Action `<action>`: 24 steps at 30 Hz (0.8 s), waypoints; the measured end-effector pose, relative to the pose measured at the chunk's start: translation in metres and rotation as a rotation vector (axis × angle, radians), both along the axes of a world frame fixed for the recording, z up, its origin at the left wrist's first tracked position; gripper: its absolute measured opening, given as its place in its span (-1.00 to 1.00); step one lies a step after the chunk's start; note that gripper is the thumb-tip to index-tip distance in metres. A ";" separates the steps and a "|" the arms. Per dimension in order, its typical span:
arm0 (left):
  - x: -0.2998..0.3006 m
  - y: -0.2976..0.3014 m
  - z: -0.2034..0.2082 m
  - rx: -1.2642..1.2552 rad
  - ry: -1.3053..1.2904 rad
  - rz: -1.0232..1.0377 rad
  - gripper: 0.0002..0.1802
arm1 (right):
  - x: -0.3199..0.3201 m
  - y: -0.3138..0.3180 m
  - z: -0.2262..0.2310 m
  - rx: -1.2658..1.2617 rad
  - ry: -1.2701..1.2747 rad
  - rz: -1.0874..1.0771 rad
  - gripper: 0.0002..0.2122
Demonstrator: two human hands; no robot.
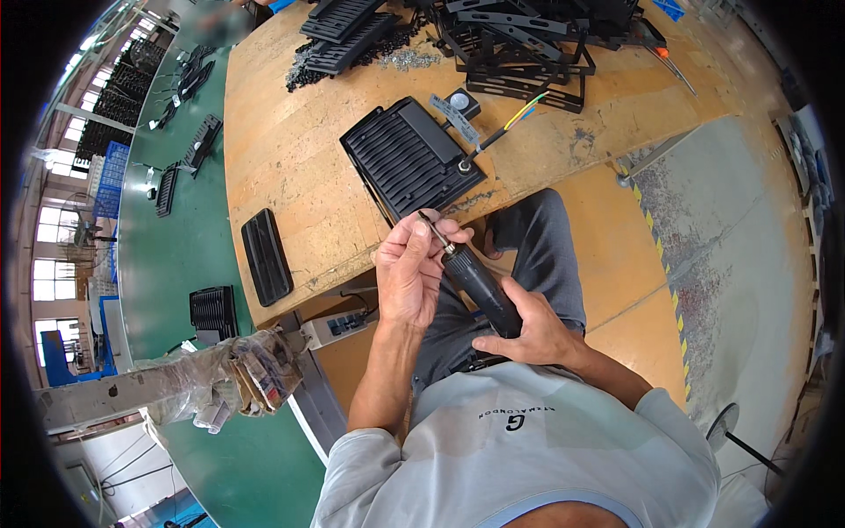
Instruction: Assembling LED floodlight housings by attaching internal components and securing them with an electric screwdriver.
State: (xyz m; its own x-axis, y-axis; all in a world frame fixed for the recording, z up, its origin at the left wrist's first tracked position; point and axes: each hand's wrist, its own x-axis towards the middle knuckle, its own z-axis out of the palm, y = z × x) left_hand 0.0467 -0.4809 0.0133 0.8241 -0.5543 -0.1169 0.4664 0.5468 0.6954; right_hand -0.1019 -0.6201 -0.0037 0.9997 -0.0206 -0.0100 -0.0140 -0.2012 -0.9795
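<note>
My right hand (534, 327) is wrapped round the black body of an electric screwdriver (482, 290), held above my lap and tilted with its bit up and to the left. At the bit's end, the fingers of my left hand (412, 268) are pinched together. A small dark piece shows at that tip, too small to name surely. Just beyond my left hand, a black finned floodlight housing (409, 154) lies near the table's front edge. Its cable (493, 139) ends in bare-coloured yellow-green and blue wires. Next to it sit a grey tag (456, 119) and a small domed sensor (461, 103).
Black brackets (528, 44) are heaped at the back of the wooden table (299, 176), beside more housings (348, 35) and loose screws (409, 60). A screwdriver (673, 66) lies far right. Left are a black panel (267, 257), a green conveyor (167, 255) and a wrapped beam (158, 387).
</note>
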 end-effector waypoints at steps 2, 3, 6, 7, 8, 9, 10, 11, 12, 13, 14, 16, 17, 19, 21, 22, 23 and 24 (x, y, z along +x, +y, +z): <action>-0.004 -0.003 0.006 0.049 -0.036 0.040 -0.79 | 0.000 0.000 0.003 -0.014 0.035 0.007 -0.36; -0.006 -0.004 0.008 0.089 -0.072 0.056 -0.78 | 0.002 0.001 0.007 0.038 0.042 -0.024 -0.39; -0.006 -0.004 0.013 0.111 -0.110 0.048 -0.73 | 0.005 -0.003 0.010 0.015 0.034 -0.014 -0.38; -0.002 -0.006 0.019 0.105 -0.120 0.041 -0.73 | 0.007 -0.006 0.010 0.008 0.083 -0.004 -0.37; 0.002 -0.007 0.029 0.191 -0.206 0.113 -0.72 | 0.007 -0.008 0.011 0.006 0.077 -0.009 -0.37; 0.009 -0.004 0.036 0.279 -0.294 0.189 -0.71 | 0.006 -0.010 0.012 0.012 0.090 0.011 -0.36; 0.030 0.005 0.035 0.430 -0.525 0.283 -0.73 | 0.006 -0.012 0.014 0.018 0.102 0.027 -0.35; 0.051 0.008 0.045 0.592 -0.727 0.358 -0.76 | 0.005 -0.014 0.015 0.018 0.098 0.019 -0.35; 0.078 0.010 0.056 0.698 -0.907 0.377 -0.80 | 0.003 -0.014 0.018 0.077 0.083 0.010 -0.34; 0.119 0.008 0.052 0.801 -1.090 0.374 -0.82 | 0.006 -0.017 0.017 0.156 0.085 0.009 -0.33; 0.149 -0.001 0.051 0.887 -1.065 0.371 -0.81 | 0.004 -0.017 0.015 0.154 0.082 0.003 -0.33; 0.205 -0.016 0.049 1.061 -1.214 0.319 -0.83 | 0.000 -0.016 0.012 0.070 0.044 0.030 -0.34; 0.227 -0.028 0.041 1.091 -1.344 0.294 -0.83 | -0.002 -0.017 0.013 0.068 0.041 0.025 -0.34; 0.274 -0.041 0.018 1.147 -1.486 0.254 -0.81 | -0.006 -0.018 0.015 0.080 0.179 0.050 -0.35; 0.294 -0.059 0.009 1.176 -1.484 0.208 -0.81 | -0.013 -0.020 0.013 0.076 0.228 0.025 -0.36; 0.302 -0.064 0.003 1.207 -1.414 0.169 -0.80 | -0.015 -0.020 0.012 0.075 0.281 0.016 -0.36; 0.306 -0.072 0.002 1.233 -1.344 0.123 -0.79 | -0.016 -0.022 0.014 0.086 0.304 -0.001 -0.38; 0.310 -0.078 0.000 1.227 -1.343 0.110 -0.79 | -0.016 -0.023 0.014 0.090 0.313 -0.011 -0.38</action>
